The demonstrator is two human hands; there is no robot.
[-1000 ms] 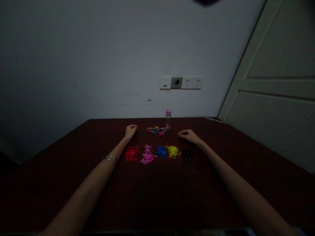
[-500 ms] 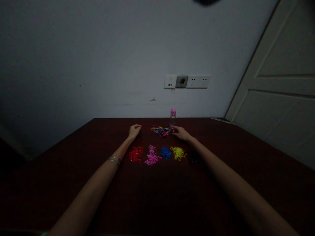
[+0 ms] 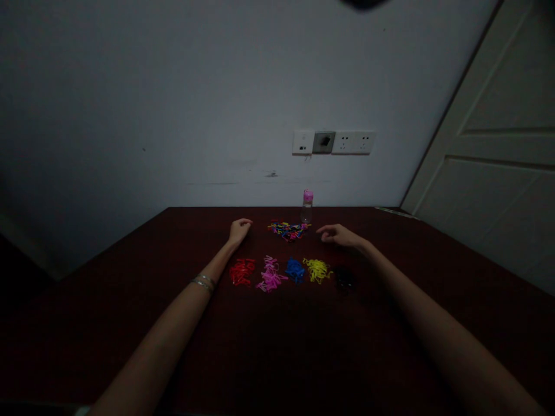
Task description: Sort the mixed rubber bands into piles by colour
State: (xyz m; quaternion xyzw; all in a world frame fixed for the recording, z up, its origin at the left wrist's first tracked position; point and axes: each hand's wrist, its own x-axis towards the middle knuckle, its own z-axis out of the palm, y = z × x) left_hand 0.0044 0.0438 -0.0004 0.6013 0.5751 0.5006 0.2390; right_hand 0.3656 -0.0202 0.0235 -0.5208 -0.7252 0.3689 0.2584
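Observation:
A mixed heap of small coloured pieces lies on the dark red table. My left hand rests left of it, fingers curled together; anything inside is hidden. To the right of the heap is my right hand, apart from it, its index finger stretched out and the other fingers bent; whether it holds anything is too dark to tell. Nearer me lie separate piles: red, pink, blue, yellow and black.
A clear bottle with a pink cap stands just behind the mixed heap. Behind the table is a pale wall with a row of sockets. A panelled door is at the right.
My right hand has moved right, away from the mixed heap and the bottle. My left hand has stayed about where it was. The view has shifted slightly.

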